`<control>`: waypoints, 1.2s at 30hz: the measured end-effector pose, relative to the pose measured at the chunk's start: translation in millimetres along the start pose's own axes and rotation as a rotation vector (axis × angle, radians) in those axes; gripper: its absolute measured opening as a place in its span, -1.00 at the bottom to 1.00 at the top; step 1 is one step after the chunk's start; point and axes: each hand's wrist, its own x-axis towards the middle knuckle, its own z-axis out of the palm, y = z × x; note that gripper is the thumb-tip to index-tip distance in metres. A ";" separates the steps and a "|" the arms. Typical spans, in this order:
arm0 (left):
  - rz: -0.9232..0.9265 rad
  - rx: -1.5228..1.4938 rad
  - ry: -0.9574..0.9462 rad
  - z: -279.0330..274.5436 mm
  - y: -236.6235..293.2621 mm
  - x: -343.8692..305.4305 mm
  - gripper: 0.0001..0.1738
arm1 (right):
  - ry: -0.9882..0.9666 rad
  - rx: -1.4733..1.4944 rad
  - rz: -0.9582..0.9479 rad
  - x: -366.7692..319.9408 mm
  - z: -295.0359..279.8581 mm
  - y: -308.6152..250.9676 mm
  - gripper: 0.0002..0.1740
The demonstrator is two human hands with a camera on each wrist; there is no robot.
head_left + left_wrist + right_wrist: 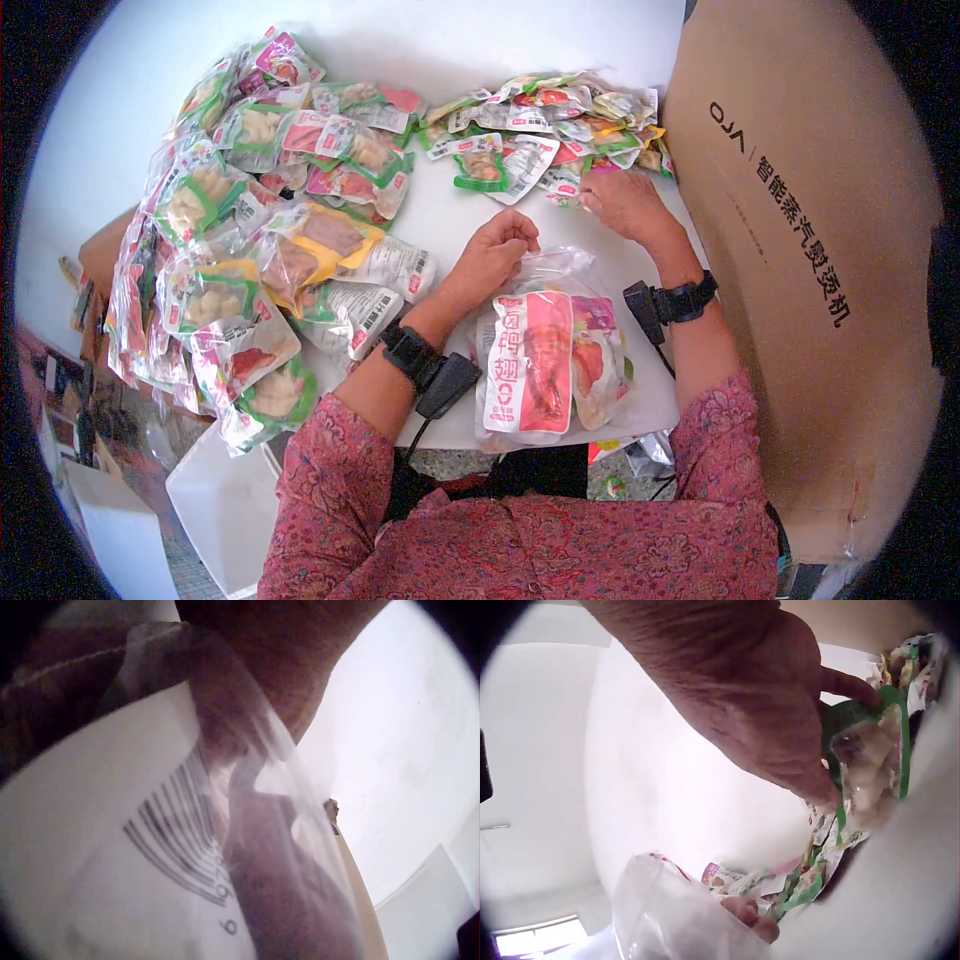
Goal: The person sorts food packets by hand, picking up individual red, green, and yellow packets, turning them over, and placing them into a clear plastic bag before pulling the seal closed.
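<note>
On the table in front of me stands a clear plastic bag (548,262) with sealed food packs inside, among them a pink-and-white pack (530,360). My left hand (495,255) pinches the bag near its top edge with curled fingers. A white pack back with a barcode (172,832) shows through the film in the left wrist view. My right hand (630,205) is at the near edge of the right pile (560,120). In the right wrist view its thumb and fingers grip a green-edged food pack (870,757) with pale pieces inside.
A taller heap of filled clear bags (250,200) covers the table's left side. The large cardboard box (810,300) stands along the right edge, close to my right arm. A white bin (225,505) is below the table at the left.
</note>
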 end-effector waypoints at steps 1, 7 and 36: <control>-0.006 -0.006 0.002 -0.3 -1.3 0.5 -0.81 | 0.000 0.000 -0.001 1.6 1.7 1.9 -0.76; -0.052 -0.012 0.030 -1.0 -4.3 2.4 -0.84 | 0.197 0.067 0.015 1.0 -9.0 0.1 -0.79; -0.091 -0.411 0.169 0.7 3.6 3.5 -0.70 | 0.187 0.985 -0.119 6.2 -1.5 -39.7 -0.87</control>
